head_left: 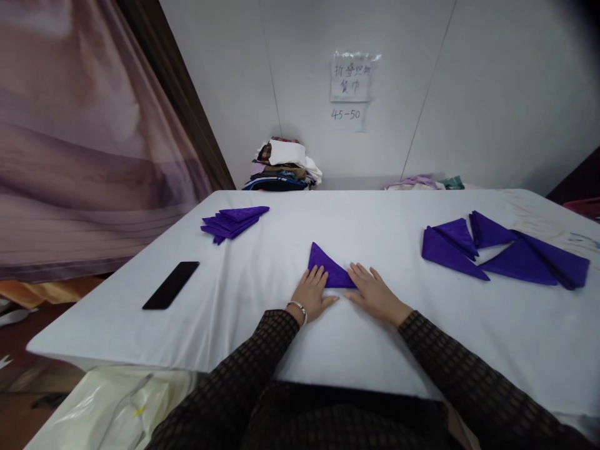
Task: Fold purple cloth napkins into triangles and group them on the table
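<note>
The fingers [319, 275] of the left hand [312, 292] lie stretched out and flat, their tips resting on the lower left edge of a folded purple napkin [329, 264]. They grip nothing, only press down. The fingers [360, 272] of the right hand [375, 294] are spread and flat in the same way, touching the napkin's lower right corner, with nothing held in them. The two thumbs point toward each other just below the cloth. A silver bracelet [298, 307] circles the left wrist, and both arms are in dark checked sleeves.

The napkin is a neat triangle with its peak pointing away from the person. It lies near the middle of the white tabletop [262, 312], close to the near edge.

Further out, to the left and farther back, sits a stack of folded purple napkins [234, 222]. Nearer the left edge lies a black phone [171, 285], face down or dark. To the right, well apart from the hands, several larger purple cloths [509, 253] overlap loosely.

Beyond the far edge, against the wall, is a pile of folded clothes [282, 165], and above it two paper notes [350, 80] are stuck to the wall. A mauve curtain [79, 144] hangs on the left.
</note>
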Available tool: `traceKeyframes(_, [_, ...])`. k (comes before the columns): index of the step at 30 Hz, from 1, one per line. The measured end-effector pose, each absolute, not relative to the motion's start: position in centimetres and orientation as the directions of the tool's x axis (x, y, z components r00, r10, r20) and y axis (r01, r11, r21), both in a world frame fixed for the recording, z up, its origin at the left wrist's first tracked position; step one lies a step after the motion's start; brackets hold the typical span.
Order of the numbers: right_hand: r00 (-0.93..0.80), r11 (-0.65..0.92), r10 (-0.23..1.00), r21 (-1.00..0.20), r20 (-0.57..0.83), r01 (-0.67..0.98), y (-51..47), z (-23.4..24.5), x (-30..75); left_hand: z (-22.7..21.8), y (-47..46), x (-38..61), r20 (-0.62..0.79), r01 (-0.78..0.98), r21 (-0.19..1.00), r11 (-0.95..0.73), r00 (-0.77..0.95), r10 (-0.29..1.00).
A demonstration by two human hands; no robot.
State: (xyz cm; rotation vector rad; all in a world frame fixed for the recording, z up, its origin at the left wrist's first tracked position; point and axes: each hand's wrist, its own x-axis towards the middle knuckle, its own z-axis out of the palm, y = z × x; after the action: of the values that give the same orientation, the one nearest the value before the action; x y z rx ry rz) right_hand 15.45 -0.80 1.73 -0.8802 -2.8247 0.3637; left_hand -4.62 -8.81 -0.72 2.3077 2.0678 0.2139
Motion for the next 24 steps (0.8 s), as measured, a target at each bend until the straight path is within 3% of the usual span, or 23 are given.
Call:
traceKeyframes(4, [-0.884,0.873,0.441,-0.3,0.154,0.384,-0.3,4.2,12.1,-0.4,-8.9,-4.5,0.082,0.978,0.173,-0.113,0.1,0.992])
traceKeyframes(8, [-0.936,0.89,0.343,-0.344,0.076,0.299,0.4,3.9,7.7,-0.2,-9.0,-4.5,0.113,0.967,0.221,-0.128,0.105,0.988])
traceKeyframes(15, [-0.936,0.867,0.346,-0.359,-0.067,0.346,3.4,1.9,4.3,0.0,-9.3,-4.5,0.08,0.951,0.285,-0.123,0.104,0.991])
traceKeyframes(24, [-0.935,0.874,0.348,-0.336,-0.069,0.35,5.8,1.0,2.5,-0.5,-9.2,-4.6,0.092,0.943,0.304,-0.135,0.112,0.989])
